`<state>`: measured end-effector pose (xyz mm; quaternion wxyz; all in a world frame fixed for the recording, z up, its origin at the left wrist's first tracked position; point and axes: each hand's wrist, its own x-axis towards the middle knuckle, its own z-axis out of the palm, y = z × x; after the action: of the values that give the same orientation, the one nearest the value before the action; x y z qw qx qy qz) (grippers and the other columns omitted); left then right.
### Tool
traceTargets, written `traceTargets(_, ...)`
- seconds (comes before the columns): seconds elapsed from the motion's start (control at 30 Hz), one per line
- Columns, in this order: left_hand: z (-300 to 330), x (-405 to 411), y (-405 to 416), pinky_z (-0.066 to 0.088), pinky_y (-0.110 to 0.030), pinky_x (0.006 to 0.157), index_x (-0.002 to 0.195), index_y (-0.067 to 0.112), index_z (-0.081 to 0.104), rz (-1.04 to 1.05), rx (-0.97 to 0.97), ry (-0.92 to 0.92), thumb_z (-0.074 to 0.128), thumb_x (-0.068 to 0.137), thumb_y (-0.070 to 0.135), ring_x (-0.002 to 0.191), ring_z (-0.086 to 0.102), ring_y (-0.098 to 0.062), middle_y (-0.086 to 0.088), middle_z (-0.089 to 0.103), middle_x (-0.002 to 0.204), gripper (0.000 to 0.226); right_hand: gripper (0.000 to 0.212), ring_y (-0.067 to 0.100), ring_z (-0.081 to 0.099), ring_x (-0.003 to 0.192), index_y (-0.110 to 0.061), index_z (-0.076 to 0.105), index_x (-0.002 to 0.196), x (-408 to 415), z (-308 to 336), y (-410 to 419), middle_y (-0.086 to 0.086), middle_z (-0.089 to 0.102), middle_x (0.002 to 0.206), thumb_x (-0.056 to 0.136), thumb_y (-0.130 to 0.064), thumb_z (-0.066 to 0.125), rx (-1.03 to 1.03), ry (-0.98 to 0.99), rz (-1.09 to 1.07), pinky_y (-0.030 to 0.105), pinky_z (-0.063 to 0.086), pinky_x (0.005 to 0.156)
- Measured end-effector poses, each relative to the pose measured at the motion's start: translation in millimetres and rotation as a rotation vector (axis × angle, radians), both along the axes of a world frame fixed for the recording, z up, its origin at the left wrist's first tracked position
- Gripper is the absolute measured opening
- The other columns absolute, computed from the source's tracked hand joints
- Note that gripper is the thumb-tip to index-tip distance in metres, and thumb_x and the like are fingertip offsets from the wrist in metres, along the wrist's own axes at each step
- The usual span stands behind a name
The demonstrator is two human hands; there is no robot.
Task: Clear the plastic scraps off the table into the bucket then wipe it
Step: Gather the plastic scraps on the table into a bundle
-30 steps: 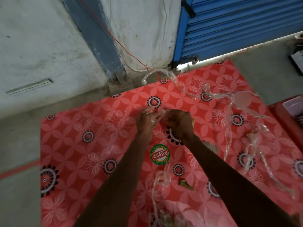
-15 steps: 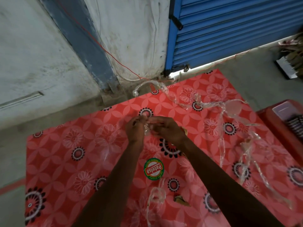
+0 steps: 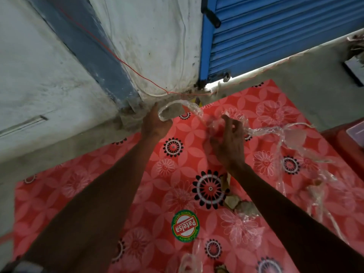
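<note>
A red flowered table (image 3: 78,186) fills the lower view. Clear plastic scraps lie across it: a long looping strip (image 3: 189,107) at the far edge, tangled strips (image 3: 295,140) at the right, more clear plastic (image 3: 240,229) near the front. My left hand (image 3: 155,125) is at the table's far edge and grips the loop end of the long strip. My right hand (image 3: 228,142) holds a bunch of the same clear plastic, fingers curled round it. No bucket is in view.
A grey wall with a blue stripe (image 3: 88,46) and a red wire stands just behind the table. A blue roller shutter (image 3: 275,32) is at the back right. A red crate (image 3: 346,142) sits at the right edge. Small brown debris (image 3: 234,201) lies mid-table.
Both hands were together at the table's middle. They have moved apart and forward, the left to the loop at the far edge, the right to the strip beside it.
</note>
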<state>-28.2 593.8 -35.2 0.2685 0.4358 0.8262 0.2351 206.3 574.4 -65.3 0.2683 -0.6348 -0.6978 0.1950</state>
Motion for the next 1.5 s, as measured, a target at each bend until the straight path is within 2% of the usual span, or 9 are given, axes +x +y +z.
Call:
traceTargets(0.13,-1.7,-6.6,12.9,0.052,-0.025,0.086,0.115,0.015,0.077,-0.033,-0.005,-0.029,0.076,0.085,0.030,0.107,0.073,-0.023,-0.008,0.078,0.115,0.033,0.049,0.028,0.045,0.113,-0.024,0.049,0.144,-2.5,0.5,10.9,0.012,0.049,0.126,0.097,-0.034,0.059,-0.044,-0.152,0.053,0.043,0.044,0.098)
traceTargets(0.23,-0.7,-0.5,9.2,0.052,-0.025,0.077,0.103,0.011,0.081,-0.054,0.096,-0.035,0.071,0.090,0.030,0.092,0.075,-0.025,-0.012,0.080,0.099,0.025,0.019,0.009,0.047,0.096,-0.013,0.073,0.111,-9.4,5.2,15.3,0.007,0.057,0.115,0.098,-0.020,0.062,-0.012,0.074,0.053,0.018,0.044,0.088)
traceTargets(0.37,8.6,25.1,-2.4,0.041,-0.030,0.061,0.068,-0.003,0.067,-0.121,0.198,-0.190,0.065,0.096,0.022,0.053,0.058,-0.010,-0.008,0.060,0.058,0.038,0.013,0.015,0.064,0.088,-0.014,0.078,0.098,-19.7,9.9,29.3,-0.001,0.069,0.102,0.094,-0.017,0.067,-0.129,0.320,-0.046,0.028,0.054,0.083)
traceTargets(0.47,11.3,46.0,-8.0,0.040,-0.035,0.059,0.048,0.018,0.046,-0.089,0.211,-0.230,0.057,0.104,0.038,0.040,0.042,-0.001,0.005,0.042,0.047,0.060,0.005,0.019,0.071,0.075,-0.018,0.077,0.089,-25.5,17.0,32.1,-0.001,0.076,0.084,0.089,-0.018,0.072,-0.149,0.359,-0.036,0.033,0.058,0.071)
traceTargets(0.77,15.8,71.8,-36.9,0.050,-0.026,0.068,0.078,0.023,0.073,0.398,0.176,-0.615,0.080,0.074,0.025,0.069,0.061,-0.003,0.011,0.068,0.075,0.008,0.018,0.021,0.065,0.071,-0.011,0.071,0.092,-23.1,42.9,17.3,0.009,0.071,0.085,0.085,0.006,0.066,-0.647,0.842,-0.001,0.036,0.056,0.065)
traceTargets(0.9,24.2,77.0,-57.9,0.053,-0.040,0.073,0.068,0.021,0.075,0.480,0.128,-0.810,0.077,0.056,0.053,0.076,0.068,-0.025,-0.002,0.073,0.079,0.034,0.026,0.024,0.053,0.073,-0.006,0.069,0.106,-14.8,54.6,-26.2,0.007,0.062,0.079,0.093,0.006,0.051,-0.819,1.005,0.231,0.035,0.045,0.066)
traceTargets(1.1,34.3,87.9,-94.0,0.043,-0.033,0.064,0.081,0.007,0.063,0.562,0.167,-0.753,0.078,0.084,0.038,0.073,0.054,-0.020,-0.008,0.058,0.078,0.035,0.023,0.023,0.067,0.088,-0.003,0.073,0.110,-11.4,60.4,-75.0,0.011,0.074,0.096,0.096,0.002,0.055,-0.939,1.173,0.129,0.026,0.055,0.075)
traceTargets(1.23,39.6,88.0,-121.1,0.052,-0.043,0.074,0.094,0.026,0.067,0.557,0.263,-0.847,0.073,0.081,0.020,0.089,0.067,-0.032,-0.007,0.071,0.100,0.016,0.020,0.021,0.070,0.081,0.006,0.069,0.104,-8.6,73.5,-96.1,0.014,0.069,0.087,0.095,0.000,0.052,-1.019,1.347,0.038,0.027,0.061,0.077)
traceTargets(1.5,73.2,92.7,-192.2,0.059,-0.051,0.086,0.096,0.018,0.082,0.306,0.273,-0.989,0.069,0.069,0.037,0.097,0.074,-0.037,-0.014,0.078,0.102,0.036,0.016,0.013,0.070,0.058,0.010,0.066,0.104,-4.8,100.7,-145.6,0.008,0.073,0.068,0.088,0.013,0.062,-0.809,1.052,0.122,0.026,0.063,0.068)
